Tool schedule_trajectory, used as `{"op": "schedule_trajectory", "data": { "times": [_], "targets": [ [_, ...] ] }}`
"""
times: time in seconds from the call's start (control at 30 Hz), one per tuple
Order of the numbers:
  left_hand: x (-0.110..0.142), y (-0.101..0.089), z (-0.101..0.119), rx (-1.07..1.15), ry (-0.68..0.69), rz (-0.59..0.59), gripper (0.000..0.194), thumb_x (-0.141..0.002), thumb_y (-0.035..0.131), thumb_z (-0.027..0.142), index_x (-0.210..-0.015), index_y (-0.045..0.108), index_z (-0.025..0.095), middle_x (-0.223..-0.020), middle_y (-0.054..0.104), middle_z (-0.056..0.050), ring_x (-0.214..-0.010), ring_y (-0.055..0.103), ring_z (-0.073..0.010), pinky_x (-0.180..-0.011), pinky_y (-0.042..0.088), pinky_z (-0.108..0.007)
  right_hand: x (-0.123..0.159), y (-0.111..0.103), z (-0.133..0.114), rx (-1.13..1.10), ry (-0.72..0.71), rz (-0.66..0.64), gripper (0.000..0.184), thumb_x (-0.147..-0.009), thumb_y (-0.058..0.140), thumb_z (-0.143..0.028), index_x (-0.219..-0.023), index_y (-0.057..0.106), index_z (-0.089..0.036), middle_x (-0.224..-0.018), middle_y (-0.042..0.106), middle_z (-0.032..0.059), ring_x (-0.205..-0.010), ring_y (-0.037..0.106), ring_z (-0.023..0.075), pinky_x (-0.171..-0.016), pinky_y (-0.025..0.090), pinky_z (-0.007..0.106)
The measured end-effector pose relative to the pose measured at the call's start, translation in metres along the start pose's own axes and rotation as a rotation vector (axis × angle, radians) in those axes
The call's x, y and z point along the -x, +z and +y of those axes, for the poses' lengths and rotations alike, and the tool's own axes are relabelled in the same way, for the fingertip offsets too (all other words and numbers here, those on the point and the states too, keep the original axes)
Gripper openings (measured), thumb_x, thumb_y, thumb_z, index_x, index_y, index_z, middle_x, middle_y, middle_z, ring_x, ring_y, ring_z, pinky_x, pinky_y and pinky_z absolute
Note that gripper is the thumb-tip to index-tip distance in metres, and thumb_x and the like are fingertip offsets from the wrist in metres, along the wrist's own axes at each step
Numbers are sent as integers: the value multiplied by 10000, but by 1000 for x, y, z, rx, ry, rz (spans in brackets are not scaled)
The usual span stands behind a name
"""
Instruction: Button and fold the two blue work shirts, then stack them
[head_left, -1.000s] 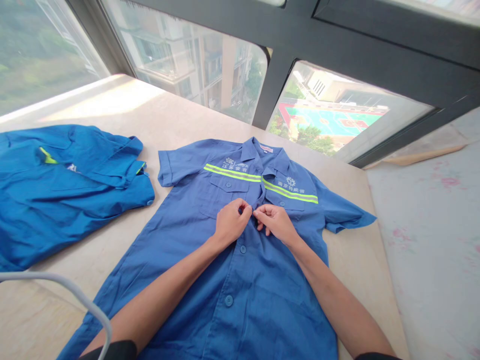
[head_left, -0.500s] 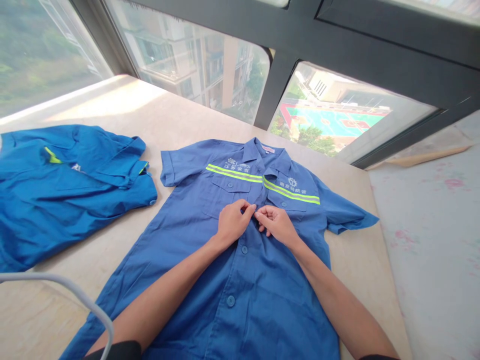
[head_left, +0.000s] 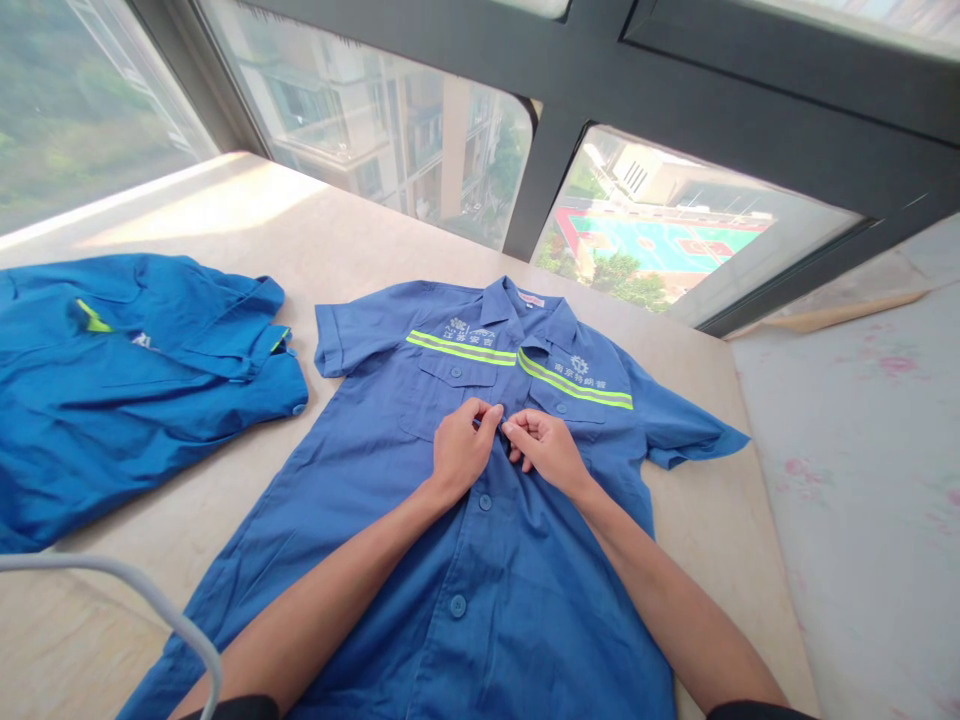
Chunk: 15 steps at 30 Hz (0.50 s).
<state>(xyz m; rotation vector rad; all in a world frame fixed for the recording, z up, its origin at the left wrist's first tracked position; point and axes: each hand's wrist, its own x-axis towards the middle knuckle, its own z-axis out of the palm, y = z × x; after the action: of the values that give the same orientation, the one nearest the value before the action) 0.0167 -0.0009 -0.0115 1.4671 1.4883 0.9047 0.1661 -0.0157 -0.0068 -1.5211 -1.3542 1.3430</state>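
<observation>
The blue short-sleeved shirt [head_left: 517, 600] lies face up across the middle and lower part of the frame, its collar [head_left: 501, 305] pointing toward the top. My left hand [head_left: 465, 450] and right hand [head_left: 541, 445] are close together at the center, thumbs and forefingers pinched on the cloth of its front opening; my fingers hide the exact spot, so I cannot tell whether a button is between them. Below my hands, two round buttons [head_left: 457, 606] run down the front toward the bottom edge. Above them, yellow-green bands [head_left: 461, 348] cross both sides of the chest, with pale printed lettering [head_left: 580, 378] over each and a flapped pocket [head_left: 455, 376] beneath. A small label [head_left: 532, 299] shows inside the neck.

At the left edge, a brighter blue garment [head_left: 142, 400] lies bunched, well apart from my hands. Both pieces rest on a pale ledge [head_left: 300, 240]. A white cable [head_left: 142, 585] curves through the lower left, passing in front of my left forearm. Gray window frames [head_left: 534, 190] span the top, with buildings and a colored sports court [head_left: 652, 243] outside. A flower-patterned surface [head_left: 862, 480] fills the right edge.
</observation>
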Motion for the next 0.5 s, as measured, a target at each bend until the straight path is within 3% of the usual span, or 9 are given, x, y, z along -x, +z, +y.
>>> {"op": "schedule_trajectory", "data": {
  "times": [0.3,0.5],
  "targets": [
    [-3,1,-3,95,38,33,231,-913,536,354,-762,615,197,-709,651,26,-624,556,-114,-626,376,-239,1,3,-7,125,-90,23,247,-870,577,-413,-817,616,-175,-614,614,-11,-537,628,131,-465,469,206],
    [-4,-2,0,-123,45,-62,219,-897,573,338,-745,655,203,-711,687,16,-630,577,-126,-634,361,-249,8,-3,-1,286,-147,40,226,-914,531,-366,-794,605,-189,-647,627,-10,-577,637,140,-538,467,234]
  ]
}}
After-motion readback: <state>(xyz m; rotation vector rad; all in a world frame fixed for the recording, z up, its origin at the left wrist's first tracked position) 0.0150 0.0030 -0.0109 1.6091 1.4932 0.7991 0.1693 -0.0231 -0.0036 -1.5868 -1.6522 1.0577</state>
